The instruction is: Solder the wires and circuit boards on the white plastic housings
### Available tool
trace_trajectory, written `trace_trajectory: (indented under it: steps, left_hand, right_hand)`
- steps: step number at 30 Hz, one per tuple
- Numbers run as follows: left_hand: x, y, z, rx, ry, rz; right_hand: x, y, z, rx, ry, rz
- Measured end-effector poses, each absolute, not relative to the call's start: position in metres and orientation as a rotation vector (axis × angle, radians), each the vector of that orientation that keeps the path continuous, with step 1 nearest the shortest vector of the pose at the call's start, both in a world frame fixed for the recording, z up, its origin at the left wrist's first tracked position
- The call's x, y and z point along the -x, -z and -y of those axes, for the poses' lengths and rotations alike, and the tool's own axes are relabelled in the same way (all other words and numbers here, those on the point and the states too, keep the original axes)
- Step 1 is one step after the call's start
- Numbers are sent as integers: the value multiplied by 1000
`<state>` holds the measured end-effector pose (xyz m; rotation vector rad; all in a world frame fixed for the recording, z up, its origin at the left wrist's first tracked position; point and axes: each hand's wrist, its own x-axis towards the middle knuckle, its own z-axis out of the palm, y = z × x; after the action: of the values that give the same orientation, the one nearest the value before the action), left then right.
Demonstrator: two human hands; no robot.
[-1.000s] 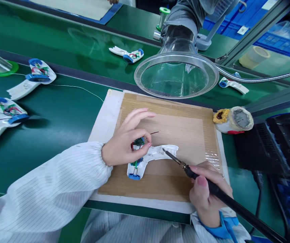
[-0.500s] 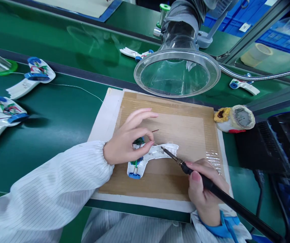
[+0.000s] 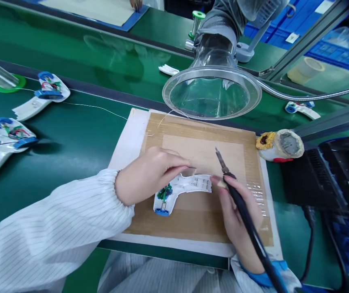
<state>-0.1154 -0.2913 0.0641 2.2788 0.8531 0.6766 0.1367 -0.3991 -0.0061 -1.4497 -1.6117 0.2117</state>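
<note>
A white plastic housing [image 3: 189, 183] lies on the board, with a small green circuit board [image 3: 166, 191] and a blue end piece [image 3: 161, 211] at its lower left. My left hand [image 3: 151, 175] lies over its upper edge, fingers close together; whether they pinch anything is hidden. My right hand [image 3: 235, 219] is shut around the black handle of a soldering iron [image 3: 238, 199]. The iron's tip points up and away, apart from the housing.
A clear fume-extractor funnel [image 3: 212, 92] hangs above the brown work board [image 3: 211, 154]. A thin wire [image 3: 107, 108] runs across the green bench. Similar white units [image 3: 51, 91] lie to the left. A tip-cleaner stand [image 3: 280, 145] and black soldering station [image 3: 311, 179] stand to the right.
My left hand has moved from the circuit board onto the housing's upper edge, uncovering the board. The soldering iron has swung upright and lifted away from the housing.
</note>
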Motion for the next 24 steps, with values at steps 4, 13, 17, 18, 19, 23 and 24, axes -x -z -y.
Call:
trace_trajectory:
  steps: [4,13,17,18,19,23,24]
  left_hand:
    - [114,-59,295,-2384,-696,-822]
    - [108,-23,312,-2568,-850,-976]
    - [107,-15,310,-2325,-824,-931]
    - [107,-14,310,-2302,-822,-923]
    - [106,-14,310,-2291,-826,-918]
    - [105,-13,311,-2294,-841,-927]
    - [104,-13,311,-2297,-841,-935]
  right_hand:
    - [-133,10,386,1375,-268,1842]
    - [-136,9,391,1357,-273,1812]
    - [-144,2,408,1307,-293,1597]
    - [-146,1,411,1273,-287,1578]
    - [-148,-1,413,1248,-281,1573]
    - [-149,-4,415,1266,-294,1575]
    - [-148,-4,415,1274,-304,1580]
